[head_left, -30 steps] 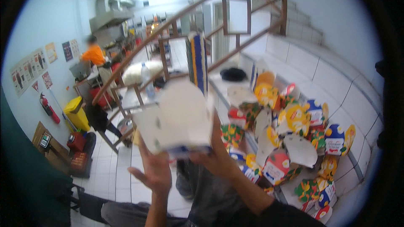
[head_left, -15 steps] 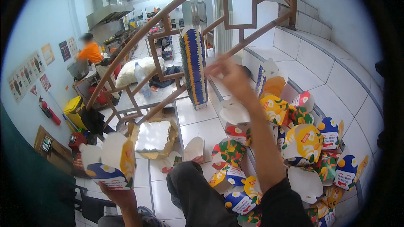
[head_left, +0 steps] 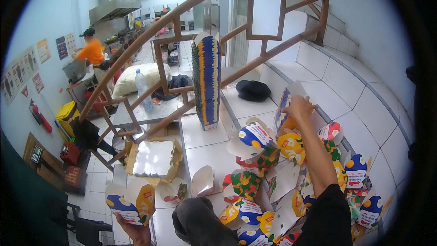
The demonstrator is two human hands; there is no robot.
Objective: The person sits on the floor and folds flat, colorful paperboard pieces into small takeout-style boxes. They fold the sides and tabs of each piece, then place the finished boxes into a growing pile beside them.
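Observation:
At the lower left, my left hand (head_left: 134,232) grips an open paper food box (head_left: 129,202) from below. The box is blue, white and yellow, and its white flaps stand up. My right hand (head_left: 299,108) reaches forward to the right, its fingers curled on another open food box (head_left: 282,107) with a blue side and a raised white flap. The fingers hide part of that box. Beneath my right forearm lies a heap of folded food boxes (head_left: 246,184) in yellow, blue, green and red. A tall stack of nested flat cartons (head_left: 207,82) stands upright ahead.
A brown metal railing (head_left: 182,105) crosses in front of me. Beside it sits an open carton of white blanks (head_left: 154,157). A black cap (head_left: 253,90) lies on the tiled steps (head_left: 350,86). Beyond are a water bottle (head_left: 143,89) and a person in orange (head_left: 91,52).
My right hand has moved right and down, from beside the tall stack to the box on the step. The left hand still holds its box, now lower in view. The view has shifted slightly.

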